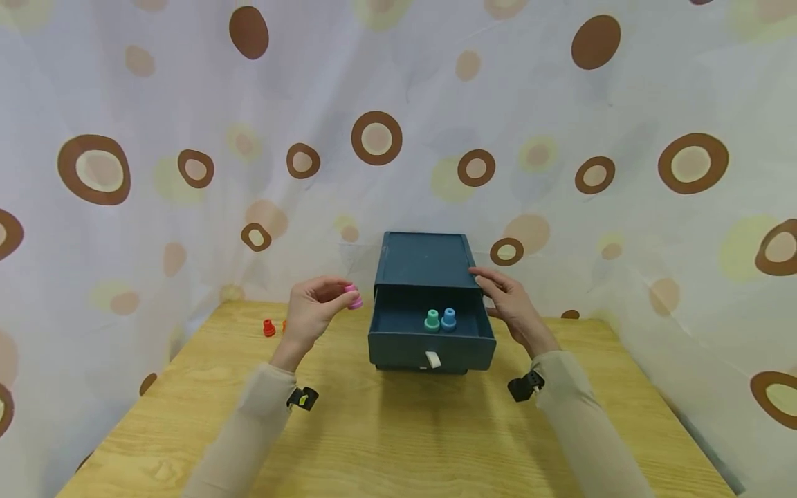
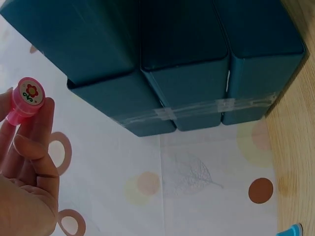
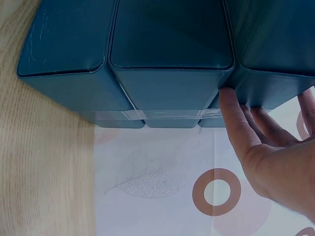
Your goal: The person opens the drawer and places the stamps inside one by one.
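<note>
My left hand (image 1: pixel 309 315) pinches a small pink stamp (image 1: pixel 353 297) between thumb and fingers, left of the dark blue drawer cabinet (image 1: pixel 426 259). In the left wrist view the end of the pink stamp (image 2: pixel 31 92) shows a red flower with green leaves. The cabinet's top drawer (image 1: pixel 398 351), with a white pull tab (image 1: pixel 433 360), stands pulled out. Inside it a green stamp (image 1: pixel 432 321) and a blue stamp (image 1: pixel 448 319) stand side by side. My right hand (image 1: pixel 512 308) rests with extended fingers against the cabinet's right side, and in the right wrist view its fingertips (image 3: pixel 229 96) touch the wall.
On the wooden table (image 1: pixel 349 429), a red stamp (image 1: pixel 268 328) stands to the left; an orange one (image 1: pixel 284 326) is mostly hidden behind my left hand. A light blue piece (image 2: pixel 291 231) shows at the left wrist view's edge. Behind hangs a circle-patterned curtain (image 1: pixel 423 83).
</note>
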{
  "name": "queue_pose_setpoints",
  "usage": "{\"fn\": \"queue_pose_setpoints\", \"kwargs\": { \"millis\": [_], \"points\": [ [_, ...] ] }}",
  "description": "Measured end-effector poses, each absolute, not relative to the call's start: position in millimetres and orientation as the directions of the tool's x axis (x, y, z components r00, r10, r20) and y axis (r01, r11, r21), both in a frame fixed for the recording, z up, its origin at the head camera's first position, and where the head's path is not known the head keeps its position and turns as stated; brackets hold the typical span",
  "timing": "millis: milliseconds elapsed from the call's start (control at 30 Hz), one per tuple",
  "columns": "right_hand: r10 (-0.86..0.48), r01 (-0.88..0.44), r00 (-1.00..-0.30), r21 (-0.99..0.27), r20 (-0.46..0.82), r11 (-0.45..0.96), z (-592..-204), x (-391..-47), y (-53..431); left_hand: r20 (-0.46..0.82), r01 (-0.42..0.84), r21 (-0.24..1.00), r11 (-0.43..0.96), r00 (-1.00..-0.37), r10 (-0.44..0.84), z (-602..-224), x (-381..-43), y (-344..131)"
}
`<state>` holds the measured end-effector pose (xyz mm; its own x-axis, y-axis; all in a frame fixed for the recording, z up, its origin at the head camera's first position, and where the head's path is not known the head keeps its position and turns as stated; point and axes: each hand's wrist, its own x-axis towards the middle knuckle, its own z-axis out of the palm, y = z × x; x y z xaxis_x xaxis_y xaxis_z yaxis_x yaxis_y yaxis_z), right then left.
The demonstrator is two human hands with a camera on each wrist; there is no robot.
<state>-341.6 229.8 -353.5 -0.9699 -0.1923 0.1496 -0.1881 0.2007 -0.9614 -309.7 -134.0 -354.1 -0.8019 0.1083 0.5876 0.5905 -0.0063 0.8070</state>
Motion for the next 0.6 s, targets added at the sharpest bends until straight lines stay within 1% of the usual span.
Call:
{"fn": "queue_pose_setpoints", "kwargs": {
  "millis": [133, 300, 467, 600],
  "points": [
    [-0.186, -0.189, -0.971, -0.961, 0.153, 0.201, -355.2, -341.8, 230.3, 0.605, 0.609, 0.793, 0.016, -0.790, 0.101, -354.2, -308.2, -126.0],
    [-0.173, -0.178, -0.975, -0.961, 0.143, 0.209, -355.7, -341.7, 229.0, 0.619, 0.623, 0.782, 0.000, -0.778, 0.108, -352.7, -305.0, -118.2],
    [-0.184, -0.176, -0.973, -0.961, 0.138, 0.211, -354.8, -343.1, 226.8, 0.634, 0.635, 0.771, -0.038, -0.761, 0.139, -350.5, -302.4, -112.6],
    [-0.177, -0.176, -0.974, -0.963, 0.140, 0.206, -353.9, -344.1, 229.1, 0.621, 0.624, 0.780, -0.042, -0.764, 0.175, -349.9, -303.8, -104.8]
  ]
}}
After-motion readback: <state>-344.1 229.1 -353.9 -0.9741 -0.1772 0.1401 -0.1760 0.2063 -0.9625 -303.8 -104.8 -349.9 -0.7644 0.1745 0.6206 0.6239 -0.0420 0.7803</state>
